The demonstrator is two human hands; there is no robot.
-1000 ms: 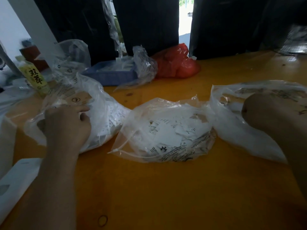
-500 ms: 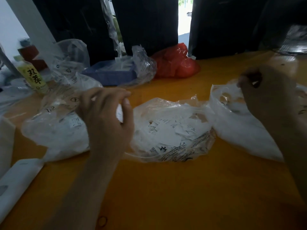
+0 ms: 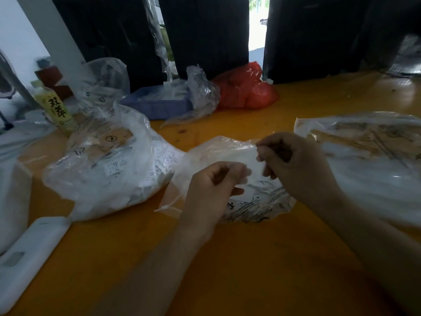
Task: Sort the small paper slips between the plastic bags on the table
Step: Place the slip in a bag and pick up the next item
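Observation:
Three clear plastic bags of small white paper slips lie on the orange table (image 3: 250,270): a left bag (image 3: 109,165), a middle bag (image 3: 255,206) and a right bag (image 3: 369,160). Both my hands hover together over the middle bag. My left hand (image 3: 214,185) has its fingers curled and pinches something white at its fingertips. My right hand (image 3: 293,165) is curled too, its fingertips meeting the same white slips (image 3: 252,165) between the hands. Blur hides exactly what each finger holds.
A yellow-green bottle (image 3: 58,110) stands at the back left. Behind the bags sit a blue tray (image 3: 155,106), a crumpled clear bag (image 3: 202,92) and a red bag (image 3: 246,90). A white flat device (image 3: 29,258) lies at the front left edge.
My left hand came from the left bag to the middle bag. My right hand rose out of the right bag and swung left to meet it.

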